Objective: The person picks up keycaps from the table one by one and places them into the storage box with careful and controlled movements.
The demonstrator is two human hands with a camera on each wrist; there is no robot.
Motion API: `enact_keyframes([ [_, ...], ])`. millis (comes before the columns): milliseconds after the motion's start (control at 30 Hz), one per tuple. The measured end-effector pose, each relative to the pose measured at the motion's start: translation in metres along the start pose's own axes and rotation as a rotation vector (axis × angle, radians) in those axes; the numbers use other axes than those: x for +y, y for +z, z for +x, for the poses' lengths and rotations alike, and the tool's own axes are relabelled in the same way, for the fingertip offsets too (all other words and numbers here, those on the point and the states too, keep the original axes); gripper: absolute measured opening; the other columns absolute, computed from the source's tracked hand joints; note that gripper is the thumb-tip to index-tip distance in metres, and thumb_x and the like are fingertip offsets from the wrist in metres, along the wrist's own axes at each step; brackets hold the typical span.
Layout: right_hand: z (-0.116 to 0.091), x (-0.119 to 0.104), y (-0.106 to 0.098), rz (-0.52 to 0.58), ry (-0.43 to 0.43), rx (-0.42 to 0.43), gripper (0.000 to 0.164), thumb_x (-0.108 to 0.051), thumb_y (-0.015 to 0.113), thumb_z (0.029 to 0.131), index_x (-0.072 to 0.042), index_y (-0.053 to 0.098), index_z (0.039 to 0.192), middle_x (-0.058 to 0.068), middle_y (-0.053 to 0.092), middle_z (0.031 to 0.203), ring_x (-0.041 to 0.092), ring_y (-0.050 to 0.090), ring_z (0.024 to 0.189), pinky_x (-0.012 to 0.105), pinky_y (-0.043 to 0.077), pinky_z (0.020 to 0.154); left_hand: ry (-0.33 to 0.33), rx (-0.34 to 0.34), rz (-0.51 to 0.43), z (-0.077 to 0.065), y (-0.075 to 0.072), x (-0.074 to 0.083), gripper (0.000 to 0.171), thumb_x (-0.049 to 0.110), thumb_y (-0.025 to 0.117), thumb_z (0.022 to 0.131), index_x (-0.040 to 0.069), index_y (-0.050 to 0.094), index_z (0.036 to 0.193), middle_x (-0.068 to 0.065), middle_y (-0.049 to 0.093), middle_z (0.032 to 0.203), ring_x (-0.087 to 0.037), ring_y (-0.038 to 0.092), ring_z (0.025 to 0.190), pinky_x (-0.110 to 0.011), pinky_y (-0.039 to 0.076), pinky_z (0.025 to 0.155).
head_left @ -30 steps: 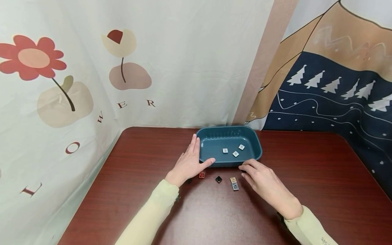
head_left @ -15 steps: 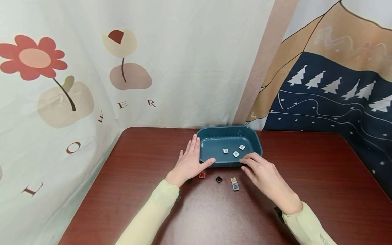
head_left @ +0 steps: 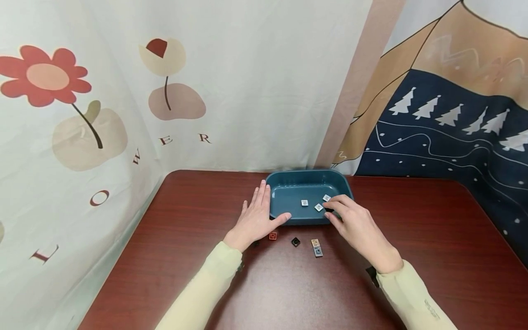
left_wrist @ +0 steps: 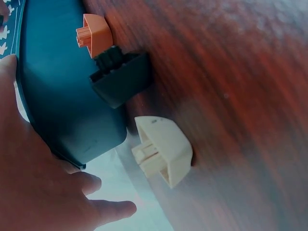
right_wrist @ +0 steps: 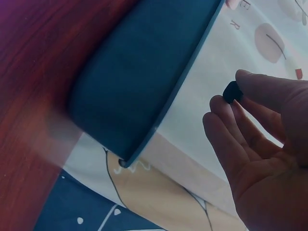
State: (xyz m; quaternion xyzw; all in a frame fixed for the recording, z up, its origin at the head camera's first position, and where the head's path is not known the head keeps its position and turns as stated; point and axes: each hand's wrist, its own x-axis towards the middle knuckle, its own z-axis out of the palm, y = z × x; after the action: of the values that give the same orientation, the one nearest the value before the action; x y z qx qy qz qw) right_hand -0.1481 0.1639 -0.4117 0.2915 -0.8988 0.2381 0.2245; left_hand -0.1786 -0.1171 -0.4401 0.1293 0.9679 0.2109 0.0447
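Between thumb and fingertips, my right hand (head_left: 359, 229) pinches a small black keycap (right_wrist: 232, 92), over the right part of the blue tray (head_left: 284, 222). Fingers extended, my left hand (head_left: 256, 215) rests against the tray's left end, its thumb along the front rim. White keycaps lie inside the tray, one keycap (head_left: 304, 203) to the left and two nearer the right hand. In front of the tray are a red keycap (head_left: 272, 235), a black keycap (head_left: 295, 241), and a beige keycap (head_left: 315, 242) touching a grey one (head_left: 317, 251). A cream keycap (left_wrist: 166, 149) lies on its side in the left wrist view.
The tray stands at the back of a dark red-brown table (head_left: 280, 293), close to a printed cloth (head_left: 255, 91) hanging behind. Dark cloth with white trees (head_left: 449, 114) hangs at the right.
My right hand has risen from the tray's front edge and moved over its inside, carrying the black keycap. The left hand stays at the tray's left end.
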Motion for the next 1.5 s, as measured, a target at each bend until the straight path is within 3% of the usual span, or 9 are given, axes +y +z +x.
enact_keyframes([
  [300,0.016,0.013,0.009,0.037,0.125,-0.087,0.026,-0.005,0.081,0.09,-0.002,0.076,0.115,0.013,0.07,0.114,0.029,0.068,0.105,0.047,0.058,0.088,-0.006,-0.003,0.002,0.0,0.001,0.0,0.112,0.079,0.048,0.093,0.005,0.007,0.166,-0.007,-0.006,0.174,-0.028,0.003,0.16,-0.065,0.016,0.121],
  [567,0.024,0.021,0.019,0.042,0.147,-0.102,0.024,-0.007,0.08,0.091,-0.001,0.076,0.114,0.013,0.071,0.111,0.028,0.068,0.1,0.045,0.059,0.083,-0.008,-0.013,0.008,0.002,0.004,0.0,0.112,0.08,0.046,0.093,0.006,0.005,0.166,-0.006,-0.008,0.174,-0.029,0.005,0.16,-0.064,0.016,0.121],
  [933,0.035,0.031,0.034,0.054,0.198,-0.14,0.022,-0.007,0.077,0.094,0.001,0.076,0.114,0.015,0.071,0.11,0.03,0.068,0.1,0.048,0.057,0.086,-0.002,-0.011,-0.001,0.001,0.003,0.0,0.112,0.079,0.047,0.094,0.005,0.006,0.166,-0.006,-0.007,0.174,-0.031,0.006,0.16,-0.065,0.017,0.121],
  [1500,0.054,0.041,0.049,0.039,0.31,-0.29,0.024,-0.01,0.073,0.097,0.003,0.075,0.118,0.018,0.07,0.113,0.032,0.067,0.104,0.05,0.056,0.092,-0.014,-0.027,-0.01,-0.001,0.0,0.0,0.113,0.081,0.046,0.093,0.007,0.004,0.167,-0.003,-0.01,0.174,-0.028,0.004,0.16,-0.065,0.016,0.121],
])
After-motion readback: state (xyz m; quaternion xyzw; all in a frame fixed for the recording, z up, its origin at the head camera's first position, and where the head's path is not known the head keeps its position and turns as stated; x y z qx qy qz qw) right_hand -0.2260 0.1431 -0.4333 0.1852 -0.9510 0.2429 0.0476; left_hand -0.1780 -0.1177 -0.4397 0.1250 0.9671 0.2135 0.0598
